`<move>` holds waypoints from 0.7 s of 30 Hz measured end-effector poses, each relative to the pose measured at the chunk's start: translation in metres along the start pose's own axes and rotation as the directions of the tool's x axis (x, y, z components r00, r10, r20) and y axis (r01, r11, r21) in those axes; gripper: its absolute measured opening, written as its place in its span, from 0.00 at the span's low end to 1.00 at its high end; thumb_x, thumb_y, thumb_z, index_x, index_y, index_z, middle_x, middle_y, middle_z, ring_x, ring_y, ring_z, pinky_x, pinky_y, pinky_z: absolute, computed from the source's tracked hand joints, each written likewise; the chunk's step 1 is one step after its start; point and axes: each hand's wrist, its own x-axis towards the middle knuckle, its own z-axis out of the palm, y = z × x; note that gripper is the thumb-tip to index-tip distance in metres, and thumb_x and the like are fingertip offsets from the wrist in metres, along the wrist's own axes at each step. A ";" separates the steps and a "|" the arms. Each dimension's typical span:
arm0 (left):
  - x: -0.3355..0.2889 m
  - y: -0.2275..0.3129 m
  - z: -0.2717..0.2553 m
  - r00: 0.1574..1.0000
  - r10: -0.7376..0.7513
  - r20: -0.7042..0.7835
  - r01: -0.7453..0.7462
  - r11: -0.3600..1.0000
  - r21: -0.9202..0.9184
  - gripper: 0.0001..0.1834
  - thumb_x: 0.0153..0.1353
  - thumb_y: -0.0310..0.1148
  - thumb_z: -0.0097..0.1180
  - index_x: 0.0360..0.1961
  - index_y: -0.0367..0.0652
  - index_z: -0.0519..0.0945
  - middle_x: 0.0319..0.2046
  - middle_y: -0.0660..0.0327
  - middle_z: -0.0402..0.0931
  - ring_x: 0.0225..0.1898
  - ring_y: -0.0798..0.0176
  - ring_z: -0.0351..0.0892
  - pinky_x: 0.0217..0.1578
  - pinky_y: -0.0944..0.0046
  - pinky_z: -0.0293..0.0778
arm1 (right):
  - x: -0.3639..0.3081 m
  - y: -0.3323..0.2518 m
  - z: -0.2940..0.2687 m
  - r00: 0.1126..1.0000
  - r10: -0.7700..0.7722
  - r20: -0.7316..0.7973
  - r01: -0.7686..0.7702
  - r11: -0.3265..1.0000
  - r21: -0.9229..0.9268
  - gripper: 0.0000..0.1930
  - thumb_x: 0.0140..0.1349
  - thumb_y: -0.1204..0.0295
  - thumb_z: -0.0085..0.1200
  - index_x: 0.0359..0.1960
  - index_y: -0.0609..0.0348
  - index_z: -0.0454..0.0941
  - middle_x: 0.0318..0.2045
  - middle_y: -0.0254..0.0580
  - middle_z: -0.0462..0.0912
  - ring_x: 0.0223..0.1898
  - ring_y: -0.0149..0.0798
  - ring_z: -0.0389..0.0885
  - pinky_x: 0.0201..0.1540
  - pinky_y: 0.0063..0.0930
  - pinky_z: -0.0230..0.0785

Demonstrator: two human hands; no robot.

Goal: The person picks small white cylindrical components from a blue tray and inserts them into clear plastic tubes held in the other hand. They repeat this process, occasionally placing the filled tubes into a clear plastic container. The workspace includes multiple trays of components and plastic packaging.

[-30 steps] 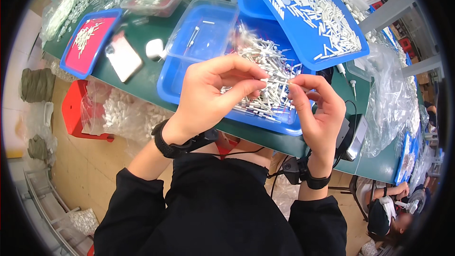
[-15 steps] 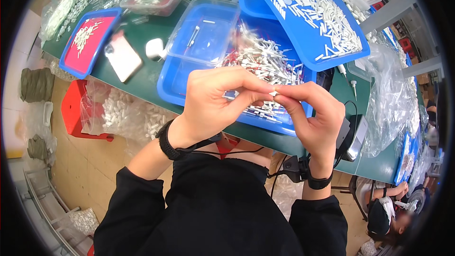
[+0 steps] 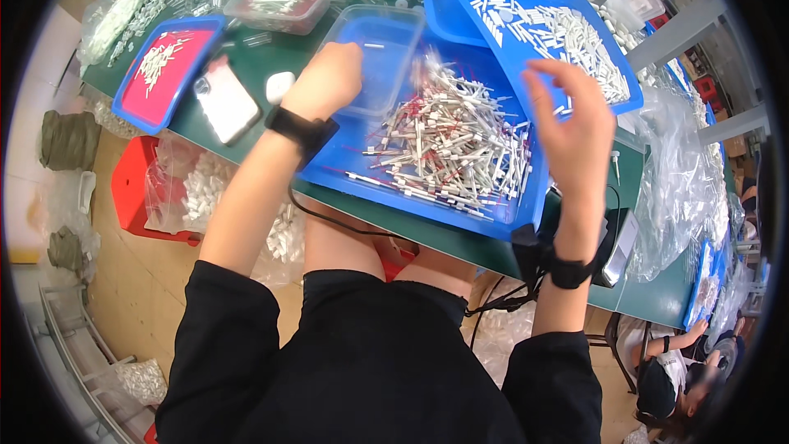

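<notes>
My left hand (image 3: 330,80) is curled above the left part of a clear plastic box (image 3: 385,103), its fingertips turned down out of sight; whatever they hold cannot be made out. That box rests in the far left part of a large blue tray (image 3: 333,174). Beside it lies a heap of thin white stick-like parts (image 3: 460,144), some with red bits. At the near edge of a raised blue tray (image 3: 509,62) is my right hand (image 3: 575,119), smeared by motion, thumb and fingers apart. Short white tubes (image 3: 579,41) fill much of the raised tray.
A phone (image 3: 228,103) and a small white case (image 3: 280,85) lie left of the large tray. Farther left stands a blue-rimmed tray with a red bottom (image 3: 177,70). A lidded clear box (image 3: 283,4) is behind. Plastic bags (image 3: 678,173) and a co-worker (image 3: 670,378) are at the right.
My hands were together over the heap, pinching a small white part. They have parted: the left went left and away to the clear box, the right went up to the raised tray and opened.
</notes>
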 end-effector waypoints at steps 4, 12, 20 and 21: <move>-0.002 0.021 -0.003 1.000 0.021 -0.023 -0.019 0.997 0.072 0.08 0.50 0.25 0.60 0.31 0.30 0.80 0.31 0.40 0.80 0.38 0.41 0.81 0.42 0.50 0.76 | 0.022 0.050 -0.018 0.942 0.310 0.129 -0.300 0.950 -0.092 0.11 0.56 0.66 0.60 0.35 0.59 0.83 0.31 0.44 0.85 0.35 0.44 0.82 0.40 0.34 0.72; 0.001 0.022 -0.001 1.000 0.015 -0.020 -0.014 0.998 0.063 0.08 0.53 0.24 0.54 0.32 0.33 0.82 0.33 0.40 0.80 0.37 0.41 0.82 0.40 0.50 0.78 | 0.016 0.103 0.005 0.871 0.419 0.258 -0.359 0.900 -0.248 0.18 0.48 0.61 0.66 0.34 0.65 0.84 0.31 0.53 0.84 0.36 0.51 0.84 0.41 0.38 0.74; -0.013 0.018 -0.030 0.987 0.077 -0.144 -0.161 0.581 -0.798 0.11 0.61 0.31 0.58 0.42 0.35 0.79 0.35 0.52 0.83 0.35 0.63 0.83 0.37 0.66 0.78 | 0.015 0.128 0.011 0.810 0.571 0.129 -0.404 0.705 -0.583 0.12 0.49 0.63 0.63 0.30 0.58 0.85 0.29 0.50 0.85 0.36 0.51 0.84 0.40 0.40 0.75; -0.019 0.019 -0.037 0.991 0.079 -0.111 -0.133 0.365 -0.922 0.11 0.63 0.32 0.58 0.43 0.36 0.79 0.36 0.54 0.83 0.36 0.66 0.82 0.37 0.67 0.78 | 0.017 0.129 0.014 0.802 0.585 0.120 -0.416 0.692 -0.591 0.11 0.50 0.64 0.62 0.30 0.57 0.84 0.29 0.50 0.85 0.36 0.51 0.84 0.41 0.40 0.75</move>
